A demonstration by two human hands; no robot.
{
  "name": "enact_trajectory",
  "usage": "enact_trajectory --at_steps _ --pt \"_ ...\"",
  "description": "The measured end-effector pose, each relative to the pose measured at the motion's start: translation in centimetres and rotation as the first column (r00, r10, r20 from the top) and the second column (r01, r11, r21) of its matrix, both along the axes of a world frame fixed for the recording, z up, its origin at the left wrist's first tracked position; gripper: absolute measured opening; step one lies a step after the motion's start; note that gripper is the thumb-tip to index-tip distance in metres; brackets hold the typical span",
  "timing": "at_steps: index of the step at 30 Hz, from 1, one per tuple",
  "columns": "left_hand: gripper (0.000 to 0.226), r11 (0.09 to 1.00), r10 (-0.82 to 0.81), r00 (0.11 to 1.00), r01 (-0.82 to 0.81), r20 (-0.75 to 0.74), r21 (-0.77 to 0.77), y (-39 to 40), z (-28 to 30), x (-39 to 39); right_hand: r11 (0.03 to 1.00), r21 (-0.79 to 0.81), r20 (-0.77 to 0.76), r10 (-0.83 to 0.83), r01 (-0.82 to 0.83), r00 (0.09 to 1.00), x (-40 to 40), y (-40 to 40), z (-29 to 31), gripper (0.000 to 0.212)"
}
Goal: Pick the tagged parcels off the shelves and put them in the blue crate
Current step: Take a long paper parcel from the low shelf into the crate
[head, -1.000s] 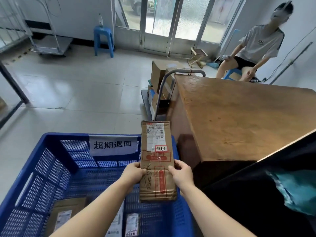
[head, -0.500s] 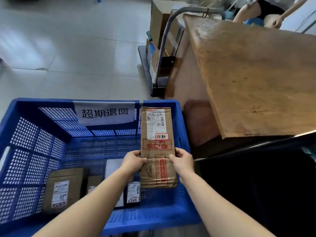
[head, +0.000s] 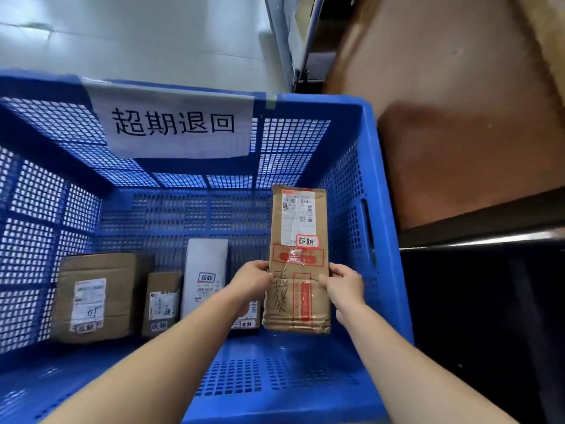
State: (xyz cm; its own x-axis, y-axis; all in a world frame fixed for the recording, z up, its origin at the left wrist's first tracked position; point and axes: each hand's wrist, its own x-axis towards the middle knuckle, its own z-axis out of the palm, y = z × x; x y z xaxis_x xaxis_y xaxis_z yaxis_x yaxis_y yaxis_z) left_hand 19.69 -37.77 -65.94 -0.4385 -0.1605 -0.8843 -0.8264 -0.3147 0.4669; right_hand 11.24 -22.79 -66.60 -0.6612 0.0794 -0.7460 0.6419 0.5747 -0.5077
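Crowding the blue crate (head: 351,166), a wooden desk (head: 458,117) stands right; inside I see four parcels, perhaps. My left hand (head: 253,278) and right hand (head: 344,284) pinch the tagged parcel (head: 298,258) above its floor.

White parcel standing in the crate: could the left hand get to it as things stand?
Probably yes, once freed: the white parcel stands just left of the left hand, nothing between them, but that hand now grips the long brown parcel.
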Motion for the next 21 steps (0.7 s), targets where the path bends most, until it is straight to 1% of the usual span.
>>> enact_trajectory --at_steps 3,7,10,15,18,21 --pt "0.033 0.999 -0.044 0.999 0.043 0.027 0.032 0.4 -4.4 0.1 0.999 0.047 0.037 -0.006 0.004 0.999 0.0 0.6 -3.7 0.023" --pt "0.034 0.989 -0.136 0.989 0.132 0.054 0.064 1.2 -9.2 0.2 0.997 0.082 0.058 -0.020 0.015 0.998 0.0 1.2 -8.3 0.027" --pt "0.032 0.981 -0.183 0.980 0.177 0.075 0.086 1.6 -12.4 0.3 0.995 0.098 0.068 -0.026 0.019 0.997 0.0 1.5 -11.6 0.033" --pt "0.034 0.967 -0.241 0.964 0.229 0.113 0.107 1.9 -17.3 0.7 0.993 0.120 0.100 -0.011 -0.001 0.995 0.4 1.9 -16.7 0.037" --pt "0.032 0.955 -0.284 0.950 0.267 0.127 0.131 2.1 -19.8 0.8 0.983 0.178 0.110 0.031 -0.051 0.993 0.6 2.4 -19.8 0.035" --pt "0.029 0.951 -0.295 0.944 0.275 0.146 0.142 2.5 -22.0 0.8 0.973 0.206 0.137 0.079 -0.107 0.987 0.8 2.5 -22.2 0.024"
